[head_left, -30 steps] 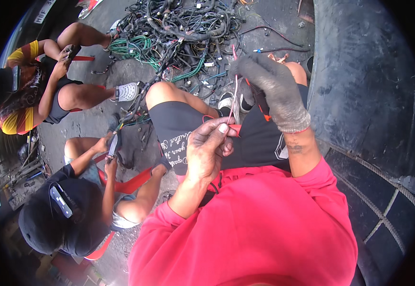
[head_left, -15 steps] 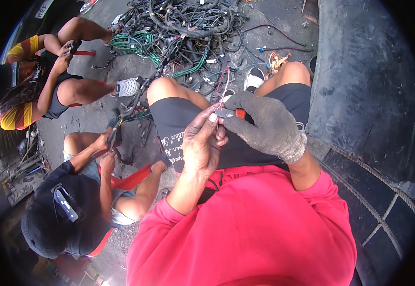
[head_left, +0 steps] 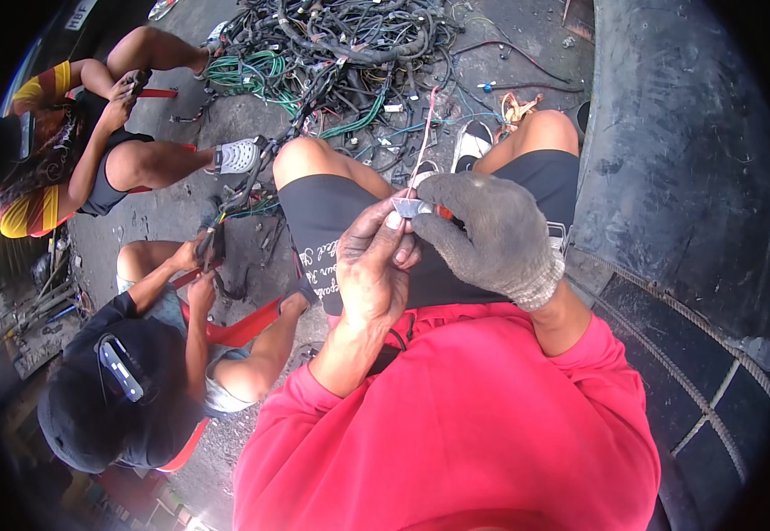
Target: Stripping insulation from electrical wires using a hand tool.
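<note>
Nearest the camera, red sleeves come up from the lower edge and both hands meet over the lap, above black shorts (head_left: 350, 221). The bare left hand (head_left: 374, 270) has its fingers curled in, with the thumb and fingertips pinching a small silvery blade (head_left: 410, 208) near its flat end. The right hand (head_left: 489, 232) wears a grey knit glove and is closed around the orange-red handle (head_left: 442, 213) of the same tool, of which only a sliver shows between the gloved fingers. The two hands touch at the blade.

A thin pink wire (head_left: 424, 133) rises from the pinch point, running nearly straight up and away over the knees toward the ground beyond; it is slender, pale and slightly bowed. Whether it passes under or beside the blade cannot be told.

To the right, a large dark curved tyre wall (head_left: 677, 159) stands close beside the right knee, leaving little room on that side. To the left, a person in a black cap (head_left: 106, 398) sits just beside the left leg, handling a cable with red-handled pliers (head_left: 212, 243). Farther left, another person in a yellow and red top (head_left: 35, 150) sits well apart.

Beyond the knees, a tangled heap of black and green wiring (head_left: 332, 53) covers the concrete floor (head_left: 173, 203).
</note>
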Tool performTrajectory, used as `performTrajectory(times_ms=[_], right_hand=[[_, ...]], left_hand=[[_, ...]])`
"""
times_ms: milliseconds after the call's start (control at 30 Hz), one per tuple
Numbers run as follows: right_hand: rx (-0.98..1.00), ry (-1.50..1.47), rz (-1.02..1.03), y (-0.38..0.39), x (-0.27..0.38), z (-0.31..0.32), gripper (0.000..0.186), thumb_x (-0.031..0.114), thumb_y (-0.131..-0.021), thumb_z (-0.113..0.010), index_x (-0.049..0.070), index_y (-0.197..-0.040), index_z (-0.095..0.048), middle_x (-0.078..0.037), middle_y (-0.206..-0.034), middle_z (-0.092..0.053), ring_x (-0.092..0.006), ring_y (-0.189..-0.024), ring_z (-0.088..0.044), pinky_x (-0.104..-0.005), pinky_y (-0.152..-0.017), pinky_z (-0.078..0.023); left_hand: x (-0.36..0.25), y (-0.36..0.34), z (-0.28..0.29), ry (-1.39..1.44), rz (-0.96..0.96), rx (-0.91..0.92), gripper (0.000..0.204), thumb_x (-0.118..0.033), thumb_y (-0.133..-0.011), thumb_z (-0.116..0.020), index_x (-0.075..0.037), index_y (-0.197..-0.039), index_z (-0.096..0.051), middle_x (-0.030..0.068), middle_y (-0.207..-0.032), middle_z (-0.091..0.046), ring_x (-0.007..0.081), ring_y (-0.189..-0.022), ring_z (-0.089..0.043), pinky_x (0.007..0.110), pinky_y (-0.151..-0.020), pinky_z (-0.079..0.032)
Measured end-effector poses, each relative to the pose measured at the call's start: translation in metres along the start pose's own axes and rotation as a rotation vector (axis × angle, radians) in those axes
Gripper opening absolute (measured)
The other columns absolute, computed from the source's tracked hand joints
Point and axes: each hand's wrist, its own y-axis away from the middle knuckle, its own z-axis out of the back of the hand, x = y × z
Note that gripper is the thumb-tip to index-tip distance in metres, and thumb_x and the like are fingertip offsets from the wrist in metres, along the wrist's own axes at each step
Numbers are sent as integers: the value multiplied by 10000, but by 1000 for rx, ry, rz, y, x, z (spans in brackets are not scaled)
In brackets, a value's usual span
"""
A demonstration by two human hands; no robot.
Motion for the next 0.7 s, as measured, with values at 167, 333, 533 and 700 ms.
performTrajectory(times_ms=[167, 333, 533, 700], right_hand=[[-10, 85, 24, 1, -1, -2, 171, 240, -806, -618, 100, -899, -649, -113, -736, -626, -310, -655, -628, -386, -546, -498], [-90, 110, 96, 1, -9, 2, 178, 155, -787, -663, 49, -930, -642, -109, -697, -612, -265, -596, -608, -350, -539, -473], [-276, 481, 49, -12, -37, 51, 180, 123, -846, -579, 18, -985, -623, -111, -750, -636, -214, -672, -630, -299, -631, -482], [-4, 42, 44, 2, -12, 30, 153, 117, -796, -643, 40, -928, -634, -110, -758, -610, -257, -660, -614, -337, -576, -474]], left_hand=[[-1, 2, -1, 18, -25, 26, 245, 17, -908, -509, 53, -1142, -573, 86, -865, -578, 68, -594, -426, 190, -531, -358], [-2, 5, 1, -45, -37, 40, 233, -7, -909, -525, 51, -1126, -584, 79, -861, -579, 63, -582, -415, 199, -529, -346], [-6, 14, 4, -32, 23, 43, 243, -54, -912, -537, 53, -1125, -585, 59, -836, -569, 58, -570, -403, 214, -531, -342], [-7, 8, -4, 6, 77, 49, 266, -72, -919, -527, 52, -1151, -569, 43, -788, -544, 62, -561, -401, 215, -532, -349]])
